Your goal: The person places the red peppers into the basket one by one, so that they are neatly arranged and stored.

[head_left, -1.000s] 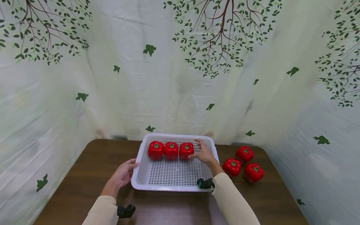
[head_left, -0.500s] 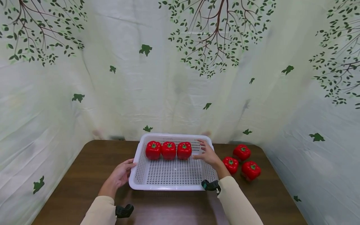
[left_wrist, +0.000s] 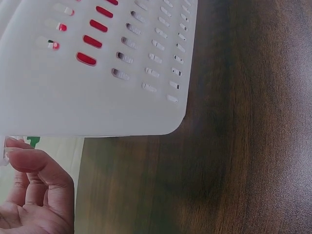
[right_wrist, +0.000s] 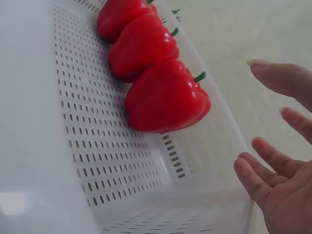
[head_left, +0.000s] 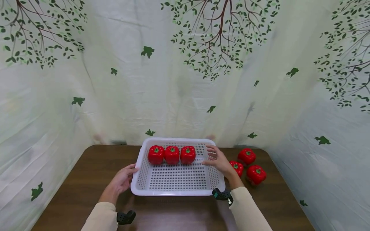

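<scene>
A white perforated plastic basket [head_left: 177, 193] stands on the table, with three red bell peppers in a row along its back; the rightmost pepper [head_left: 188, 155] is nearest my right hand [head_left: 218, 161]. That hand hovers over the basket's right side, fingers spread, holding nothing. In the right wrist view, a gap shows between the fingers [right_wrist: 273, 170] and the nearest pepper [right_wrist: 165, 100]. My left hand [head_left: 122, 179] grips the basket's left rim; in the left wrist view its thumb and fingertips meet at the edge, partly cut off by the frame.
Three more red peppers lie on the dark wooden table [head_left: 95, 173] to the right: a back one [head_left: 246, 156], a front one [head_left: 256, 175] and one partly behind my right wrist [head_left: 237, 167]. A leaf-printed curtain [head_left: 179, 96] hangs behind the table.
My right hand has let go of the rightmost pepper in the basket and drawn back to the right, its fingers spread. The left hand stays at the left rim.
</scene>
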